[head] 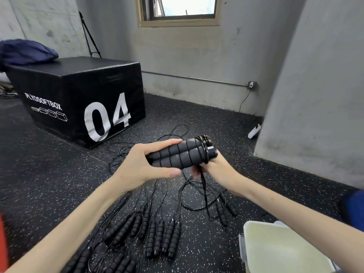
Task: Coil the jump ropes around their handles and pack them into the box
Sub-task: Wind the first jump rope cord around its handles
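Gripping the paired foam handles [175,155] at their butt end, the left hand [146,166] steadies them above the floor; the right hand [211,170] pinches the thin, springy cord [203,186], probably light yet prone to uncoiling

View: one head-worn wide-angle camera, no second view to overlap.
Facing: forward and down, over both forearms toward the dark speckled rubber floor [59,174].
Near field: the left hand [141,164] and right hand [214,170] sit close, mid-frame.
Far field: the grey concrete wall [197,56] with the tan-framed window [178,11] at the top edge.
Distortion: straight edges bow toward the borders.
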